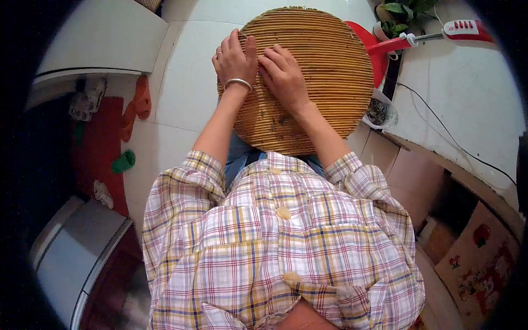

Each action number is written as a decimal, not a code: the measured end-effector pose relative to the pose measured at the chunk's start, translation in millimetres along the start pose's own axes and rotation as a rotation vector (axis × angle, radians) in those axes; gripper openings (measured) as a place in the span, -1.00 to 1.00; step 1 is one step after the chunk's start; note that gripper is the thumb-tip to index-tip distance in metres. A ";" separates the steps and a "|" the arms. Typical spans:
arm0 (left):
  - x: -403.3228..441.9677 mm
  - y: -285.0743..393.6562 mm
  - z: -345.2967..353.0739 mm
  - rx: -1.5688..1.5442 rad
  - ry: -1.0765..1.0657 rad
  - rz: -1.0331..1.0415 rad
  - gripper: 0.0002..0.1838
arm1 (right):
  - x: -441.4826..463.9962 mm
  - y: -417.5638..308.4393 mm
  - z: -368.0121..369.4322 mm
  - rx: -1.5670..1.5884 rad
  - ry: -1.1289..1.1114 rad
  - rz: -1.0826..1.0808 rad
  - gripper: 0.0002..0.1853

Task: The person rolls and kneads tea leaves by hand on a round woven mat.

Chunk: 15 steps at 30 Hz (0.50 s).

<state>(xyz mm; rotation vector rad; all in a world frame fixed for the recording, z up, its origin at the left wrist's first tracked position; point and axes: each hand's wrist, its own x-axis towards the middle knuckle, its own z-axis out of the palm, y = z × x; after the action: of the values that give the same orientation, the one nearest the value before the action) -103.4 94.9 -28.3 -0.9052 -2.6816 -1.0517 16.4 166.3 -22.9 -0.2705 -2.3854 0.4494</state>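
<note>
A round tray of thin yellow-brown stalks [319, 82] laid side by side sits over my knees. Its rim looks rough, and a few dark patches mark the surface. My left hand [236, 61] rests on the tray's upper left part, fingers stretched toward the rim and thumb apart. A ring and a silver bangle [238, 83] are on that hand and wrist. Close beside it, my right hand [286, 80] lies on the stalks with fingers slightly bent and apart. Nothing shows in either hand, though the undersides of the fingers are hidden.
Behind the tray is a red round object [379, 63] with a red and white handle [467, 31]. Potted plants [399, 16], a clear bag [379, 113] and a black cord [440, 118] are at right. Orange slippers [142, 99] and a green item [124, 161] lie left.
</note>
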 end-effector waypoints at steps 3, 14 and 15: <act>1.1 1.5 -0.4 0.042 -0.010 -0.012 -0.31 | -3.3 2.4 -24.9 0.092 -0.013 0.125 -0.78; -2.0 -1.2 2.5 0.047 0.001 0.037 -0.33 | -28.8 13.9 -35.4 -0.408 -0.069 0.277 -0.51; -3.0 -1.1 2.6 0.052 -0.010 0.034 -0.33 | -15.6 25.1 -24.5 -0.403 -0.076 0.286 -0.51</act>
<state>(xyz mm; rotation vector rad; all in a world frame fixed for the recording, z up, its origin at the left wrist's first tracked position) -101.4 94.4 -31.8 -0.9459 -2.6785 -0.9677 46.1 190.6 -24.6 -0.7953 -2.5070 0.1001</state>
